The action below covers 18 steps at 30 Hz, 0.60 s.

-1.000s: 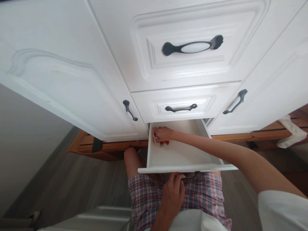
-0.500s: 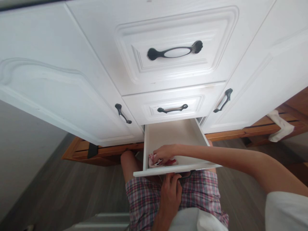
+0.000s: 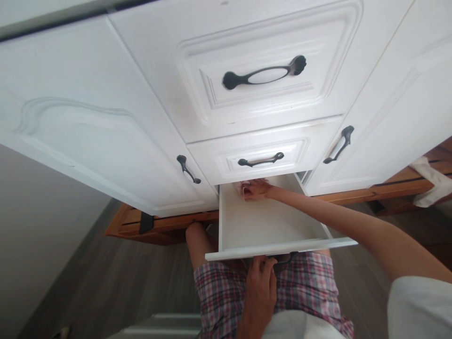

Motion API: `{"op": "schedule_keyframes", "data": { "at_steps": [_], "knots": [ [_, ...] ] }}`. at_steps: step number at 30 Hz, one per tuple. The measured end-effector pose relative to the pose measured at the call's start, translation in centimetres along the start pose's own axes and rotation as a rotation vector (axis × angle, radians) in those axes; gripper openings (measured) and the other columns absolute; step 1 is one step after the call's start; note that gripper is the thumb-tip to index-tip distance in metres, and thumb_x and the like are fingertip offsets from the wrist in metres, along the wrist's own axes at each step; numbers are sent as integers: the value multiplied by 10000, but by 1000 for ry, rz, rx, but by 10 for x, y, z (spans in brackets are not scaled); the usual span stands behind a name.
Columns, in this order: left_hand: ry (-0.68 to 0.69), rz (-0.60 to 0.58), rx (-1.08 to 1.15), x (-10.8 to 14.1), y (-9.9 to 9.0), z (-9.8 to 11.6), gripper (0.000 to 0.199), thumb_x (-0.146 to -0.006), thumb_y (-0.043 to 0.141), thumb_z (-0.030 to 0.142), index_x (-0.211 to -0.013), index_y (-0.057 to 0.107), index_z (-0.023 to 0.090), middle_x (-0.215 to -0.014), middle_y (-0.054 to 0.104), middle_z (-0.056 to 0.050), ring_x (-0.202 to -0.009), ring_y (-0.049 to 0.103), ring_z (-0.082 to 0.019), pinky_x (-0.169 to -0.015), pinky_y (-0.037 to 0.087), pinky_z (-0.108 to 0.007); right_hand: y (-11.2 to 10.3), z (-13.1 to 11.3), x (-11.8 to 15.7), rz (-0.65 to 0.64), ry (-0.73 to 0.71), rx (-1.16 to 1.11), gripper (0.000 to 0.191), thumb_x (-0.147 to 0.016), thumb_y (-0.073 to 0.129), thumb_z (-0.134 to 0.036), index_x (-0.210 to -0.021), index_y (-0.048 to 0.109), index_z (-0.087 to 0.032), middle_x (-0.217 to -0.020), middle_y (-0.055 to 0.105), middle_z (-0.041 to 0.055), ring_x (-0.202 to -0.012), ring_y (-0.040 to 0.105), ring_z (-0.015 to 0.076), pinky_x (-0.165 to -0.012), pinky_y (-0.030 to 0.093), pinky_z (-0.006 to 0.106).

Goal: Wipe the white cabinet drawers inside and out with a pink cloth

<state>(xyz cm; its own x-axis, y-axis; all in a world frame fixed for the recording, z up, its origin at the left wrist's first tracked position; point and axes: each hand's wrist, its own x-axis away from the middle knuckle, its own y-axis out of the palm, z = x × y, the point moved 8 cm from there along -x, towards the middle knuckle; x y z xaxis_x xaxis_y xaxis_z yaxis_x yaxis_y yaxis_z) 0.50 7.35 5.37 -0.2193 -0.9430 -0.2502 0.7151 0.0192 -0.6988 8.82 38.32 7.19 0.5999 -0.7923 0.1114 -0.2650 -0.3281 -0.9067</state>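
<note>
The bottom drawer [image 3: 268, 226] of a white cabinet is pulled out over my lap. My right hand [image 3: 256, 189] reaches inside it, near the back left, and is closed on a crumpled white and pink cloth [image 3: 240, 188]. The cloth is partly covered by the hand and the drawer front above. At the outer face of the open drawer, my left hand [image 3: 260, 282] has its fingers curled up against the front panel, by the dark handle [image 3: 291, 257].
Above are two shut drawers with dark handles [image 3: 264, 73], and cabinet doors [image 3: 81, 141] on both sides. The cabinet stands on a wooden slatted bench [image 3: 129, 226]. A white cloth [image 3: 436, 186] hangs at the right. My knees are under the drawer.
My right hand has moved with the cloth from the drawer's front left corner towards its back. The view has shifted slightly; my left hand stays at the drawer front.
</note>
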Motion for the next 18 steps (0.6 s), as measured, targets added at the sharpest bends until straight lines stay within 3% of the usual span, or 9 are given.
{"op": "schedule_keyframes", "data": {
  "at_steps": [3, 5, 8, 13, 15, 18],
  "knots": [
    [15, 16, 2, -1, -1, 1, 403, -1039, 459, 95, -1277, 713, 300, -1173, 700, -101, -1053, 747, -263, -941, 660, -413, 18, -4, 23, -6, -44, 154, 810, -859, 824, -488, -1540, 574, -128, -1618, 468, 296, -1436, 410, 515, -1167, 356, 660],
    [24, 24, 5, -1, -2, 1, 397, -1038, 467, 99, -1279, 714, 295, -1171, 700, -99, -1043, 748, -257, -937, 657, -402, 30, -8, 40, -62, -121, 277, 710, -925, 763, -425, -1558, 559, -179, -1591, 481, 277, -1410, 434, 485, -1130, 387, 653],
    [41, 43, 0, 0, -2, 1, 393, -1031, 470, 92, -1271, 715, 284, -1163, 703, -88, -1017, 750, -244, -916, 657, -390, 44, -16, 72, -192, -259, 377, 413, -1007, 655, -323, -1419, 664, -294, -1537, 534, 189, -1314, 517, 386, -1016, 476, 514],
    [74, 81, -6, 0, -2, 2, 369, -1041, 463, 97, -1251, 722, 255, -1161, 708, -87, -1022, 751, -230, -922, 653, -375, 59, -44, 125, -424, -474, 305, 371, -983, 625, -157, -1265, 735, -372, -1300, 652, 82, -1026, 590, 247, -788, 446, 327],
    [82, 89, -3, 0, -1, 2, 369, -1040, 465, 100, -1254, 722, 257, -1166, 708, -87, -1024, 750, -232, -923, 654, -379, 63, -51, 133, -531, -465, 171, 398, -906, 645, -73, -1181, 772, -331, -1225, 664, 77, -937, 584, 223, -742, 424, 314],
    [76, 88, 11, -1, -2, 3, 381, -1030, 467, 90, -1256, 719, 266, -1146, 704, -78, -999, 751, -232, -905, 656, -382, 57, -47, 124, -655, -370, -59, 398, -757, 738, -32, -1064, 810, -275, -1149, 700, 50, -912, 607, 200, -775, 458, 293]
  ]
}}
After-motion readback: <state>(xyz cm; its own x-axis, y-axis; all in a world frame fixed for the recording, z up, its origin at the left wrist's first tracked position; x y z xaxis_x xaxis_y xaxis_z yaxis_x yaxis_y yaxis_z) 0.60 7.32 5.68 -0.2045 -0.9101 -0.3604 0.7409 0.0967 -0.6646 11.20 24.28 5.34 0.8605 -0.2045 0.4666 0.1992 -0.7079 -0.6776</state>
